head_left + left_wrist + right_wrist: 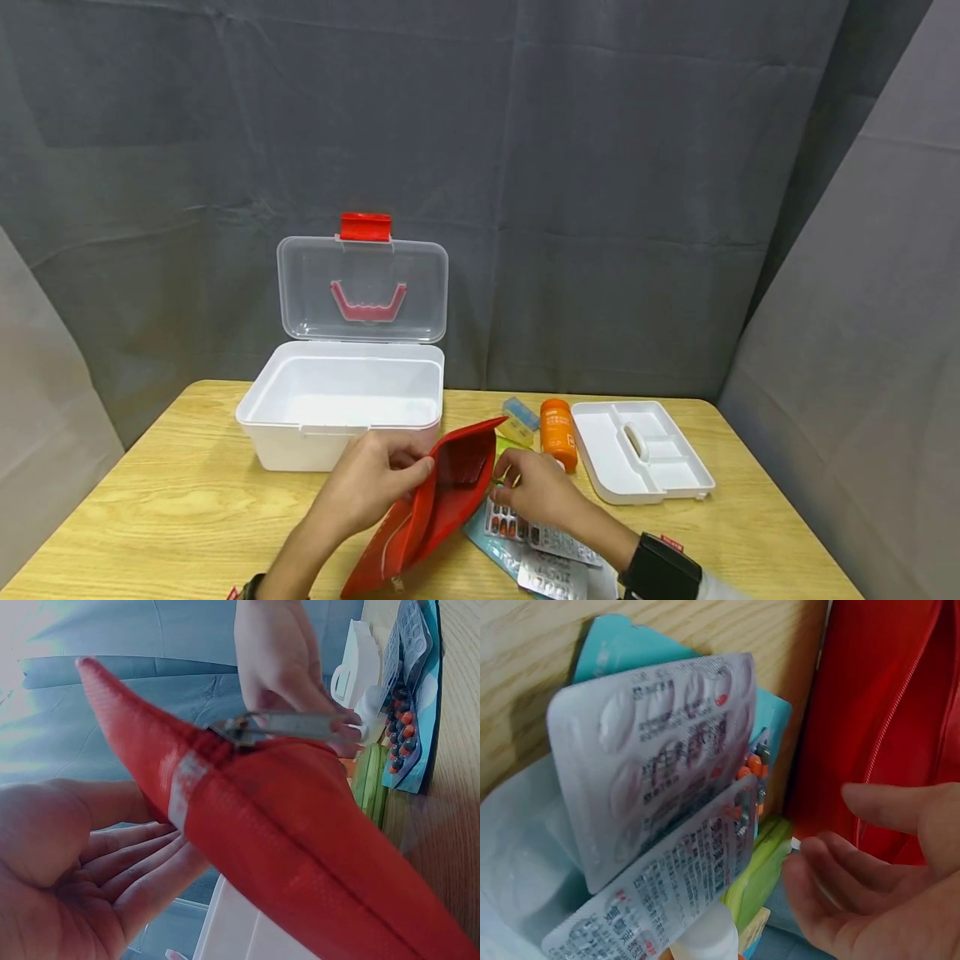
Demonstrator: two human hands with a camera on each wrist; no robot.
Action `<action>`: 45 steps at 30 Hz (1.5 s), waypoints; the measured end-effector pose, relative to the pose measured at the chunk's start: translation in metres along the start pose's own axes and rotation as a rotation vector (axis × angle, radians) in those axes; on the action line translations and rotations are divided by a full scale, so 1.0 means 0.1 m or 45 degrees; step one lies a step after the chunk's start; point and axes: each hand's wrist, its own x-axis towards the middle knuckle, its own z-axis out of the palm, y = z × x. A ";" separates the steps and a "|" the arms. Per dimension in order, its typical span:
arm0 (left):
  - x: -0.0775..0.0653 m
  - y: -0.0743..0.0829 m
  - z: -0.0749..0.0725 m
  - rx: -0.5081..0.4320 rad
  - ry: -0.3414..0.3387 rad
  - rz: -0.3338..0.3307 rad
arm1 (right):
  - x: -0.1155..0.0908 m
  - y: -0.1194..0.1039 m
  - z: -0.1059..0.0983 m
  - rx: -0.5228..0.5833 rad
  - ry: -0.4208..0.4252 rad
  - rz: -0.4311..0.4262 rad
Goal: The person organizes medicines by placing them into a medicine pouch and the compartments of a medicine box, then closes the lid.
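Observation:
My left hand (372, 477) grips a red zip pouch (386, 550) by its edge, thumb on one side and fingers on the other. The pouch tilts and its mouth gapes toward my right hand (542, 492). A metal zip pull (300, 725) hangs from it in the left wrist view. Beside the mouth, my right hand has thumb and fingers apart with nothing between them. Close by lie blister packs of pills (652, 757), some with black-and-orange capsules (403, 731), over a light-blue packet (491, 542). A green packet (761, 870) lies beyond them.
A white box (292, 454) with its clear lid (360, 267) raised stands at the back left. Farther right are a blue-and-yellow pill case (517, 423), an orange bottle (557, 429) and a white divided tray (611, 467). Grey cloth (600, 208) surrounds the table.

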 end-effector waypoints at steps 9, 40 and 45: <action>0.00 0.00 0.01 -0.004 0.004 0.005 | -0.02 0.01 0.07 -0.056 -0.136 0.045; 0.00 -0.01 0.01 -0.001 0.011 0.017 | -0.06 0.05 0.23 -0.304 -0.006 -0.067; 0.00 -0.01 0.01 -0.015 0.008 0.011 | -0.06 0.04 0.24 -0.280 0.099 -0.095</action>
